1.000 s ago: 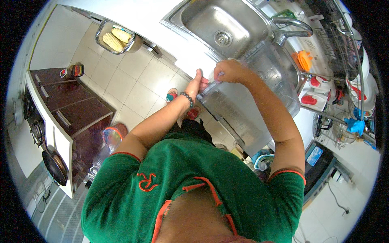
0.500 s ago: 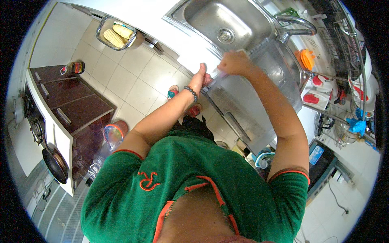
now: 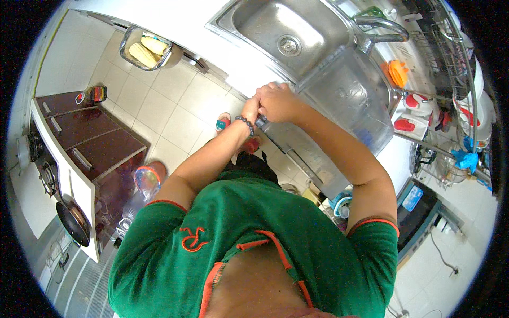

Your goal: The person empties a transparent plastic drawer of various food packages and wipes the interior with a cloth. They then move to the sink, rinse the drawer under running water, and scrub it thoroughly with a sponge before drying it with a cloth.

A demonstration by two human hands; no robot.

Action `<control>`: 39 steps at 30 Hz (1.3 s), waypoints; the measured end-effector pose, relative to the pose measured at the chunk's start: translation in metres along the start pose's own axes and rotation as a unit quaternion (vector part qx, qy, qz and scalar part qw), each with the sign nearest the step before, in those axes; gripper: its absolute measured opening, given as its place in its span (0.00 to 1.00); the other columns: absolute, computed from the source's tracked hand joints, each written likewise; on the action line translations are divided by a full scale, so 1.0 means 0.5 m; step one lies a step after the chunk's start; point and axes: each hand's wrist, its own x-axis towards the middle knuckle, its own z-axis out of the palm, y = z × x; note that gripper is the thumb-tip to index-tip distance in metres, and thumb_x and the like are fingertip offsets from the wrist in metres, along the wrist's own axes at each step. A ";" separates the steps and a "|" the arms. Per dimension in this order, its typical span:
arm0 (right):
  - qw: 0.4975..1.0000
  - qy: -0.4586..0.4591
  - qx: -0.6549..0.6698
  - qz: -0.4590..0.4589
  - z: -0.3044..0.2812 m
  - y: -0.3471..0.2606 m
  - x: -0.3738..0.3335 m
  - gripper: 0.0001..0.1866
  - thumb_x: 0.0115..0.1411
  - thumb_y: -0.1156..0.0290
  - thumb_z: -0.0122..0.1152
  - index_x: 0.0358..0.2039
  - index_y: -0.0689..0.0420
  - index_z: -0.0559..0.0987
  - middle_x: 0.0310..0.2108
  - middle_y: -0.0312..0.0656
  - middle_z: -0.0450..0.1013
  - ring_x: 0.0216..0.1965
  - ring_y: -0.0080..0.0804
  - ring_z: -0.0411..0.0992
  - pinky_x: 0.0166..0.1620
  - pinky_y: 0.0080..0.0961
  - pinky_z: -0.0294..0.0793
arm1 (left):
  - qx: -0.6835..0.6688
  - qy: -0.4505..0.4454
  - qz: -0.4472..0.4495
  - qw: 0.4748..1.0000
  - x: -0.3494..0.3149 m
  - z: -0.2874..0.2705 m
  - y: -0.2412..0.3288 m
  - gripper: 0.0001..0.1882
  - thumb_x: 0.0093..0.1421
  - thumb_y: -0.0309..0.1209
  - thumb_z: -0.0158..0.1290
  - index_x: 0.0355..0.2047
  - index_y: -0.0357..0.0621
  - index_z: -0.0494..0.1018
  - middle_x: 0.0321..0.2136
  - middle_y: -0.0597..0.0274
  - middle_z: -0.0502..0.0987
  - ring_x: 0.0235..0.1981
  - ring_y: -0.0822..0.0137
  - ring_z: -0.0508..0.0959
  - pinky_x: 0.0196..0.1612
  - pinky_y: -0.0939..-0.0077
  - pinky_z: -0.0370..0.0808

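Observation:
My right hand [image 3: 279,102] is closed, knuckles up, over the front edge of the counter beside the sink. My left hand [image 3: 253,109], with a dark bead bracelet at the wrist, meets it from the left, and most of its fingers are hidden under the right hand. What the two hands grip between them does not show. Right by them is the corner of a large clear plastic container [image 3: 347,100], which lies tilted across the sink's near right part and overhangs the counter edge.
The steel sink [image 3: 265,32] with its faucet [image 3: 384,37] lies ahead. At the left hangs a lined bin [image 3: 146,66] holding corncobs [image 3: 142,54]. A dish rack [image 3: 448,58], orange utensils [image 3: 396,74] and red-and-white items stand right. A pan [image 3: 72,222] rests on the left counter.
My right hand has come left and toward me from over the container and now meets my left hand. The left hand has shifted slightly left. The view has moved a little.

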 end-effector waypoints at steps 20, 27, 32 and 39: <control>0.977 0.051 -0.190 0.078 -0.112 0.201 0.007 0.16 0.54 0.57 0.52 0.24 0.57 0.77 0.35 0.45 0.71 0.44 0.41 0.65 0.45 0.40 0.62 | 0.257 -0.031 0.035 0.965 0.029 -0.038 0.011 0.21 0.57 0.45 0.51 0.28 0.35 0.73 0.24 0.66 0.73 0.23 0.76 0.68 0.27 0.83 0.66; 0.996 0.069 -0.034 -0.038 0.012 -0.015 -0.007 0.11 0.49 0.65 0.52 0.22 0.59 0.77 0.33 0.49 0.70 0.40 0.42 0.65 0.40 0.45 0.62 | 0.087 -0.079 0.054 0.992 0.101 -0.065 -0.046 0.10 0.54 0.33 0.49 0.25 0.39 0.73 0.19 0.66 0.71 0.19 0.73 0.66 0.24 0.80 0.64; 0.978 0.103 -0.179 0.040 -0.018 0.123 0.004 0.12 0.46 0.65 0.54 0.25 0.60 0.78 0.32 0.46 0.72 0.41 0.41 0.67 0.42 0.43 0.62 | 0.198 -0.012 0.036 0.979 0.063 -0.036 -0.011 0.17 0.58 0.41 0.47 0.20 0.42 0.69 0.15 0.67 0.67 0.16 0.73 0.63 0.21 0.79 0.60; 0.979 0.035 -0.198 0.042 -0.044 0.124 0.005 0.11 0.50 0.64 0.52 0.25 0.58 0.78 0.31 0.45 0.71 0.38 0.41 0.67 0.40 0.41 0.61 | 0.160 -0.004 0.015 0.987 0.040 -0.020 0.005 0.20 0.59 0.46 0.46 0.22 0.41 0.69 0.16 0.67 0.68 0.18 0.73 0.64 0.25 0.81 0.64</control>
